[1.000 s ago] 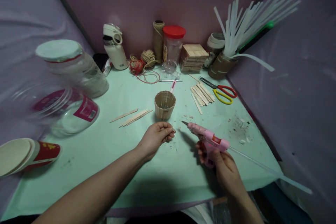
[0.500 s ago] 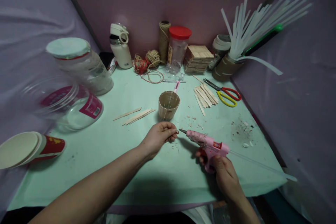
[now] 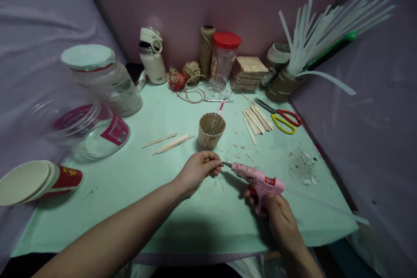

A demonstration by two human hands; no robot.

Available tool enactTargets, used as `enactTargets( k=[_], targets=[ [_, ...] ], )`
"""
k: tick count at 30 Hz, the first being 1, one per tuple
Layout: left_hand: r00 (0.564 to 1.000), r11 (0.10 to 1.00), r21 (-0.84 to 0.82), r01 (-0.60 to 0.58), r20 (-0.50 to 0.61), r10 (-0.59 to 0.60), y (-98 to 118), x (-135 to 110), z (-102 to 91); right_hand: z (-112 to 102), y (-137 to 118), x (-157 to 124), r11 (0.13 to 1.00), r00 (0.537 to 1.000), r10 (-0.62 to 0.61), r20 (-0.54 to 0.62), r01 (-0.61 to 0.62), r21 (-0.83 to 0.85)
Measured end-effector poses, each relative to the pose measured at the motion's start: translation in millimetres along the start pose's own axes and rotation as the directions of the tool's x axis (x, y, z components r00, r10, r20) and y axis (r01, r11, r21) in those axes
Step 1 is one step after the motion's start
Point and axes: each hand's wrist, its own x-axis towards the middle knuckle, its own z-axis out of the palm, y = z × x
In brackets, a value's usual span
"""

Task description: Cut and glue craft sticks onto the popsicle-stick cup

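My right hand grips a pink glue gun by its handle, with a clear glue stick trailing out of its back to the right. The nozzle points left and meets the fingertips of my left hand. That hand is closed in a pinch on something too small to make out. Just beyond both hands stands a small cup made of wooden sticks, upright on the mint-green table cover.
Loose wooden sticks lie left of the cup, more sticks and red-yellow scissors to its right. Plastic jars and a red can crowd the left. Twine, a red-lidded jar, stacked sticks and a glue-stick holder line the back.
The glue gun has moved left, so its nozzle now touches my left fingertips. My left hand stayed in its pinch at about the same spot.
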Motion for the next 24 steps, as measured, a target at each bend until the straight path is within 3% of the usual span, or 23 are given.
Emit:
enactTargets(
  k=[24],
  targets=[
    [1.000,1.000,0.005,-0.003,-0.001,0.003,1.2,-1.0,0.7,-1.0,2.2,-1.8,1.000,1.000,0.000,0.032,-0.001,0.019]
  ],
)
